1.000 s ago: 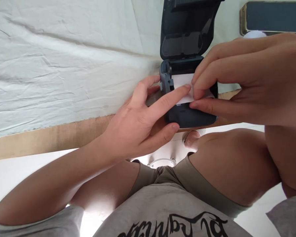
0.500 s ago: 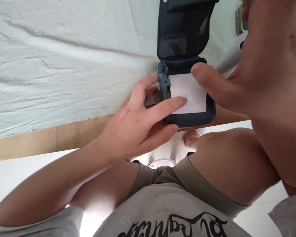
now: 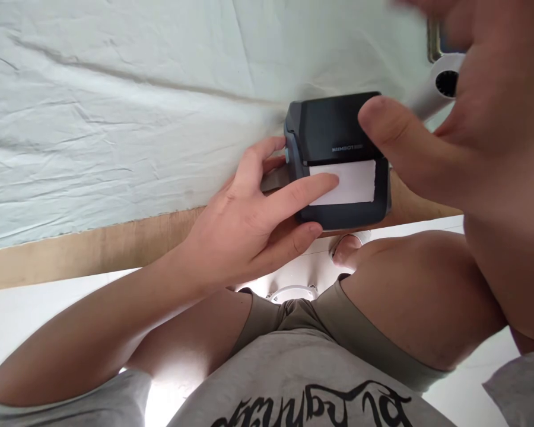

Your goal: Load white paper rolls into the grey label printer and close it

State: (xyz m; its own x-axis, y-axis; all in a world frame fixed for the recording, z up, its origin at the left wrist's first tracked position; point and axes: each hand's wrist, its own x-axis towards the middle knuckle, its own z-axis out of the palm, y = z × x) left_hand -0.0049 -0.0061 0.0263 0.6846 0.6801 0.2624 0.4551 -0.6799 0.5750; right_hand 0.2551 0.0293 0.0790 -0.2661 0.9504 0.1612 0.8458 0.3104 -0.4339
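Observation:
A small dark label printer [image 3: 338, 127], marked NIIMBOT, sits at the table's front edge with its black lid folded down. White label paper [image 3: 358, 184] sticks out from under the lid over the printer's front. My left hand [image 3: 244, 207] grips the printer from its left side, with one finger pressing on the label paper and another at the front edge. Close to the camera, my right hand [image 3: 467, 124] is spread, its thumb by the lid's right side; whether the thumb touches the lid I cannot tell. Its other fingers are blurred at the top.
A pale green cloth [image 3: 129, 107] covers the table, whose wooden edge [image 3: 93, 249] shows in front. A white tube-like object [image 3: 436, 89] lies right of the printer, partly hidden by my right hand. Behind it is a gold-edged object [image 3: 434, 41]. My legs are below the edge.
The printer's lid, raised half a second ago, has swung down toward me over the label paper. My right hand has shifted slightly right; my left hand has stayed put.

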